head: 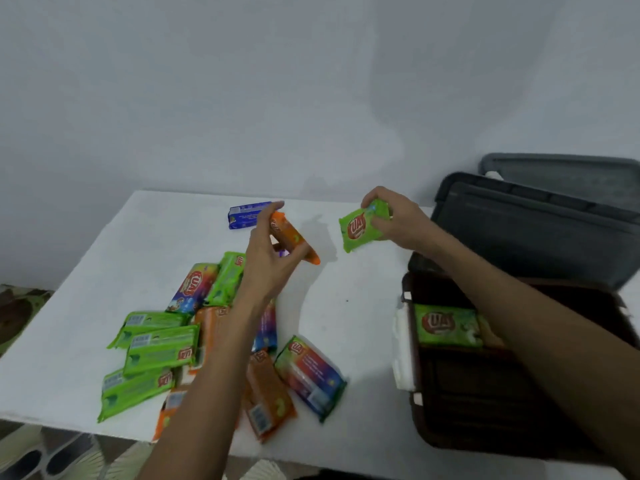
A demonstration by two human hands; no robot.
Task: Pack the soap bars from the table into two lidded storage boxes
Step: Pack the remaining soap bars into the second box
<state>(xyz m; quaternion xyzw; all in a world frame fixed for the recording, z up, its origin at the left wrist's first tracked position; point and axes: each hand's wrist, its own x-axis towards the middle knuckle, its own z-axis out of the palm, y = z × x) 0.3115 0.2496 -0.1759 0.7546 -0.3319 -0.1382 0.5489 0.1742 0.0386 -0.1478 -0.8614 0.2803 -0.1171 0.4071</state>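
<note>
Brown box (485, 403), open at bench's (363, 306) right edge, holds one packed bar (446, 323); soap pile (156, 355) crowds front-left. L hand (270, 261) grips orange bar (292, 240), R hand (398, 220) pinches green bar (362, 228), over bare mid-bench.

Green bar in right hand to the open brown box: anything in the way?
Nothing visible does. The right hand holds the green bar left of the brown box, whose top is open. One packed green bar lies inside near the far end; the floor nearer is bare.
</note>
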